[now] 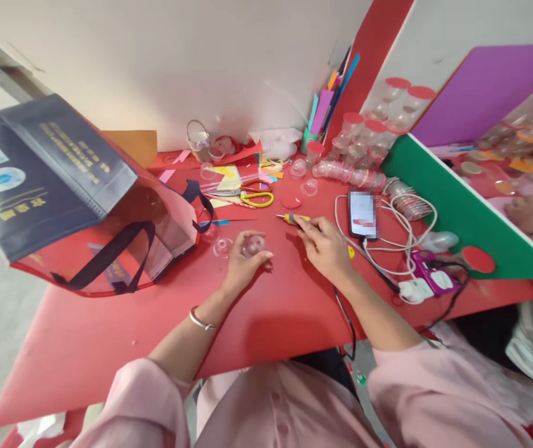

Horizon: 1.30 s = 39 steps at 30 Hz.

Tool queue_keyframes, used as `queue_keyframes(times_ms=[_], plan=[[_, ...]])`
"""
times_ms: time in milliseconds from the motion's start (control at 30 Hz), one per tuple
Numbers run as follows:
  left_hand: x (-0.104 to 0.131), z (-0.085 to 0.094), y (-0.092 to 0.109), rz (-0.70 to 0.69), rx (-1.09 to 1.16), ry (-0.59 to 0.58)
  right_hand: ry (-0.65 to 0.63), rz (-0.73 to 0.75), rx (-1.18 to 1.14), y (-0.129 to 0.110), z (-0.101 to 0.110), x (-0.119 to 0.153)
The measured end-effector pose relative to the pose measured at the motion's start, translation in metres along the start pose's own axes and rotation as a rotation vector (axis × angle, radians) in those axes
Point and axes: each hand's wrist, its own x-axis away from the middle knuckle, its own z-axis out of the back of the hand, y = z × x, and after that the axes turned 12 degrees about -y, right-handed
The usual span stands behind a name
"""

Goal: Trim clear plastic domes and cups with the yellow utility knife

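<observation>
Plastic, likely light and dentable, the cup (pixel 254 245) is wanting gentle side pressure, left grip (pixel 244 266) cradling it, right grip (pixel 328 250) holding a tool (pixel 288 218).

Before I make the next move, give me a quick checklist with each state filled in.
1. Clear plastic piece in the left hand: ok.
2. Yellow-handled tool gripped in the right hand: ok.
3. Metal tip apart from the left hand's fingers: ok.
4. Tip hot or cold: cannot tell.
5. Black cord clear of the table edge: not ok, it hangs over.
6. Scissors apart from both hands: ok, lying beyond them.
</observation>
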Motion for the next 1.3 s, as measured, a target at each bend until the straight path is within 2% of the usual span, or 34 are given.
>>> queue_keyframes(times_ms=[100,233,333,500,633,967,1133,1300], plan=[[0.0,0.004,-0.003,0.0,0.019,-0.04,-0.028,0.165,-0.103,-0.017,0.007,0.001],[-0.001,0.008,-0.006,0.003,0.013,-0.063,-0.07,0.28,-0.039,-0.023,0.007,0.008],[-0.002,0.007,-0.007,0.01,0.012,-0.09,-0.075,0.271,-0.023,-0.023,0.005,0.014],[-0.004,0.004,-0.008,-0.042,-0.12,-0.003,-0.104,0.294,-0.023,-0.027,0.001,0.02],[-0.004,0.003,-0.006,-0.05,-0.197,-0.006,-0.108,0.27,-0.02,-0.03,-0.003,0.024],[-0.003,0.006,-0.009,0.02,-0.131,-0.043,-0.083,0.269,-0.023,-0.029,-0.007,0.024],[-0.001,0.007,-0.011,0.0,-0.163,-0.059,-0.067,0.283,-0.022,-0.029,-0.006,0.023],[-0.001,0.003,-0.007,-0.026,-0.235,-0.014,-0.05,0.287,-0.021,-0.03,-0.009,0.024]])
